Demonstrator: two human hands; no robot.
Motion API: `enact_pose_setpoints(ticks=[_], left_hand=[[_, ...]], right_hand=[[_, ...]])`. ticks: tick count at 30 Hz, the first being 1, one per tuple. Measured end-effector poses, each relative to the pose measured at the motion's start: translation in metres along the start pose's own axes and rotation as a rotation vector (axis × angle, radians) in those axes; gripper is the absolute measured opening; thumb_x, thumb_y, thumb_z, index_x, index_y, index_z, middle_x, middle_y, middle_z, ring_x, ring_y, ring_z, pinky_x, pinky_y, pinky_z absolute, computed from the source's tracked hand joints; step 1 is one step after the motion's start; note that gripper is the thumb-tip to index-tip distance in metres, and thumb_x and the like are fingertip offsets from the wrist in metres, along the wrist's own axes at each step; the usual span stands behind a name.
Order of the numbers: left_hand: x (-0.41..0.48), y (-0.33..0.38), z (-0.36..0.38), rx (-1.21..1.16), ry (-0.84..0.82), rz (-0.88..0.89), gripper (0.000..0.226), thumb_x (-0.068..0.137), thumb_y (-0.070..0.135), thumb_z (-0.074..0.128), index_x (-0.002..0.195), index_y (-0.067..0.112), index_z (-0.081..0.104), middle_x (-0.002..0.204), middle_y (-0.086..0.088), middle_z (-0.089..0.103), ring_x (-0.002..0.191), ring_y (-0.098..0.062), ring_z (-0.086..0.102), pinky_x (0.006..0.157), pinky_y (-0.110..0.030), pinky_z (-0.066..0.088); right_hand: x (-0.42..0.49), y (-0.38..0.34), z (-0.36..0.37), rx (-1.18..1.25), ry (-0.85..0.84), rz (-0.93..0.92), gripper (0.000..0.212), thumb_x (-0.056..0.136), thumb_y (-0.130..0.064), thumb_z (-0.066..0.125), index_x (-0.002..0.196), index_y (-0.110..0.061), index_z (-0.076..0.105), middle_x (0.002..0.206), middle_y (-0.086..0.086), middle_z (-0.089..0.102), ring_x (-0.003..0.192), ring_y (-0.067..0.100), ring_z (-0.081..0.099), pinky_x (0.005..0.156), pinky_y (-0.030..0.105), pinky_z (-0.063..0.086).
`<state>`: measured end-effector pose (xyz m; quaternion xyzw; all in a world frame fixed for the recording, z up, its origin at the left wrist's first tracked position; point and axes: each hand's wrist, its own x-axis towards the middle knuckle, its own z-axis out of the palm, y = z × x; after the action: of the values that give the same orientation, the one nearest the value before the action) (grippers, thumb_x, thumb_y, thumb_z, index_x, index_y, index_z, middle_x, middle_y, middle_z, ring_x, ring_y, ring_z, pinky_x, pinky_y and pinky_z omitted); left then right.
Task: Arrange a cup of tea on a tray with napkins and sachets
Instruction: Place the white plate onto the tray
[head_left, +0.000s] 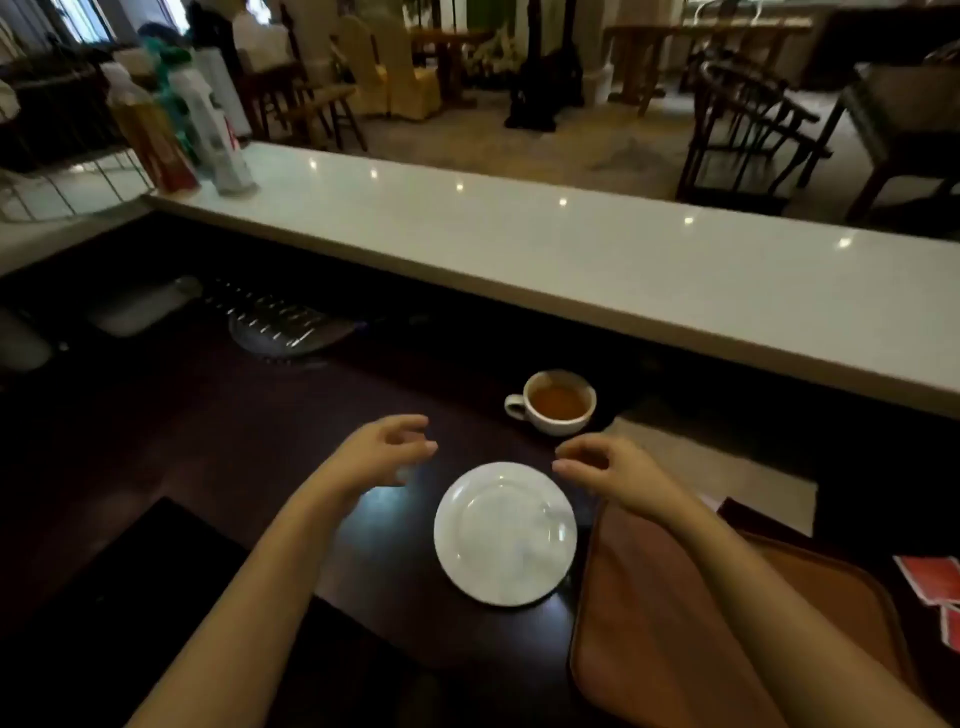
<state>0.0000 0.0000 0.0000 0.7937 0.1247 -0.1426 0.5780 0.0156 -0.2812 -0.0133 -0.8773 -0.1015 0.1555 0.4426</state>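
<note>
Dark polished wood is carrying everything on this desk (218, 441), with a long pale counter (519, 249) running behind it and a dim dining room lying beyond. A white cup of tea (553, 402) is sitting on the wood near the counter's edge, its handle pointing toward the person's left. An empty white saucer (506, 532) is lying nearer the person, apart from the cup. A brown tray (675, 649) is resting just beside the saucer on the person's right, and red sachets (930, 579) are showing at the far right edge; no napkins are clearly showing.

Both hands are hovering above the desk and holding nothing. The left hand (387, 449) is loosely curled with fingers spread, to the left of the saucer's far rim. The right hand (605, 467) is likewise relaxed and empty, between the saucer and the cup.

Judging from its look, the cup is glazed ceramic: stiff, smooth, breakable, and filled fairly high, so tilting it is likely to spill tea. Pinching the handle with one hand while steadying the opposite wall seems safest, keeping it level. The saucer is probably light but slick on the polished wood, best lifted by sliding fingertips under its rim.
</note>
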Motion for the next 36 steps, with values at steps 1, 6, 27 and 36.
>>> enact_pose_setpoints(ticks=[1, 6, 27, 36], left_hand=[[-0.001, -0.007, 0.005, 0.041, 0.000, -0.043, 0.045, 0.081, 0.019, 0.067, 0.123, 0.022, 0.053, 0.116, -0.004, 0.059, 0.100, -0.017, 0.057, 0.079, -0.036, 0.053], [0.006, -0.038, 0.042, 0.200, -0.002, -0.185, 0.062, 0.079, 0.019, 0.067, 0.135, 0.026, 0.040, 0.136, -0.007, 0.045, 0.105, -0.018, 0.050, 0.074, -0.035, 0.054], [0.024, -0.058, 0.087, 0.493, 0.191, 0.197, 0.065, 0.074, 0.004, 0.062, 0.134, 0.019, 0.042, 0.118, -0.006, 0.044, 0.095, -0.017, 0.047, 0.082, -0.024, 0.037], [0.006, -0.033, 0.148, 0.516, -0.152, 0.252, 0.085, 0.068, 0.012, 0.075, 0.140, 0.020, 0.032, 0.129, -0.007, 0.039, 0.115, -0.020, 0.046, 0.099, -0.029, 0.039]], right_hand=[[0.001, 0.008, 0.007, -0.063, -0.013, 0.040, 0.036, 0.080, -0.033, 0.067, 0.111, -0.015, 0.064, 0.104, 0.001, 0.068, 0.091, 0.010, 0.061, 0.080, 0.028, 0.048], [0.011, 0.044, 0.033, -0.311, -0.057, 0.169, 0.057, 0.079, -0.037, 0.067, 0.130, -0.019, 0.048, 0.134, 0.010, 0.052, 0.120, 0.026, 0.050, 0.101, 0.038, 0.041], [0.020, 0.064, 0.021, -0.220, 0.043, 0.041, 0.064, 0.083, -0.019, 0.059, 0.140, -0.027, 0.031, 0.103, 0.001, 0.035, 0.097, 0.019, 0.042, 0.088, 0.030, 0.035], [-0.060, 0.112, -0.032, -0.142, 0.037, 0.173, 0.077, 0.076, -0.018, 0.069, 0.141, -0.026, 0.028, 0.105, 0.002, 0.037, 0.099, 0.017, 0.041, 0.089, 0.026, 0.033]])
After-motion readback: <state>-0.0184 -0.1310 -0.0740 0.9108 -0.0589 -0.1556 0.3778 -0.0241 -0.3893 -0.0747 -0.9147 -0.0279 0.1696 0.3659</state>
